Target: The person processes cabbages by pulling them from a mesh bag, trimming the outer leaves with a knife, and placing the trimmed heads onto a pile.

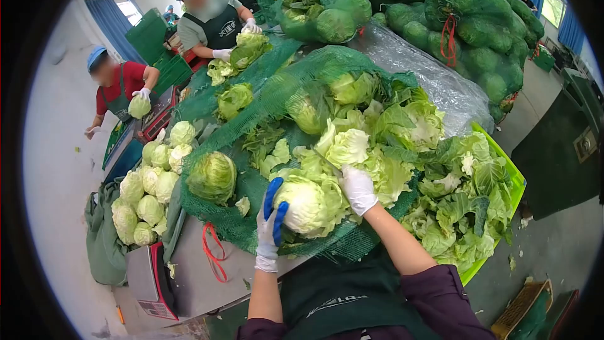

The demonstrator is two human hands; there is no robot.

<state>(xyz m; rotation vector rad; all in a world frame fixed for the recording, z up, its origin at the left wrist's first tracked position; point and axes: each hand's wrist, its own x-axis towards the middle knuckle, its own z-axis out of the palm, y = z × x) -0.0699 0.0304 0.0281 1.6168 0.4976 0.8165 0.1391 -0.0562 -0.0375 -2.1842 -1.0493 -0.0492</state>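
My left hand [270,223], in a white glove with blue on the fingers, steadies the left side of a pale green cabbage [305,204]. Fingers and thumb press against its leaves. My right hand [358,190], in a white glove, is closed around a knife [326,161]; its narrow blade points up and left over the leaves, and the handle is hidden in the palm. Beneath lies a green mesh sack [251,123], spread over the table. A whole cabbage [212,177] sits on the mesh to the left, and loose cabbage leaves [402,123] are scattered beyond my right hand.
Trimmed cabbages [151,208] are piled at left, behind a scale [151,280]. A yellow-green crate [519,179] of leaves stands at right. Full mesh sacks [478,38] are stacked behind. Two co-workers [211,28] handle cabbages across the table. A red tie [214,252] lies near the front edge.
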